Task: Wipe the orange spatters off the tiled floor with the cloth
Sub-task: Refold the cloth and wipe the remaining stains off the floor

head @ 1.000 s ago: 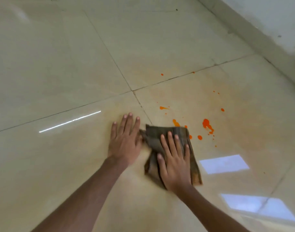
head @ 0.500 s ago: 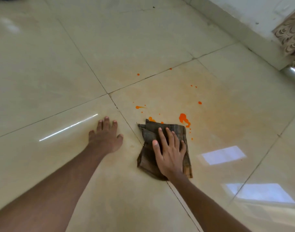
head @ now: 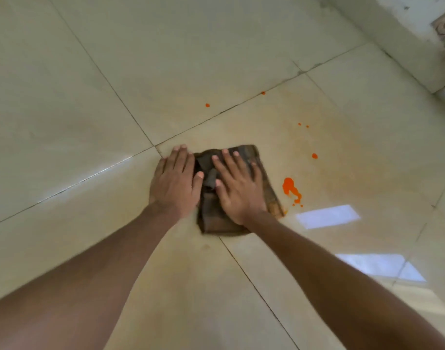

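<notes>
Head view: folded brown woven cloth (head: 264, 173) lying flat on the glossy cream tiled floor (head: 90, 97), at a grout crossing; right hand (head: 238, 186) spread flat on top, left hand (head: 174, 184) spread flat beside it, thumb touching the cloth's edge. Outstanding: large orange spatter (head: 291, 189) just right of the cloth, plus smaller orange drops (head: 314, 155) farther off; judged well short of done.

Both forearms bare, reaching forward and down, converging toward the middle of the view. Left hand (head: 174, 181) flat, palm down, fingers together and extended, thumb angled out toward the right hand. Right hand (head: 238, 185) also flat, palm down, fingers spread and extended, thumb pointing toward the left hand. Thumbs near each other, not touching. Wrists roughly straight.
</notes>
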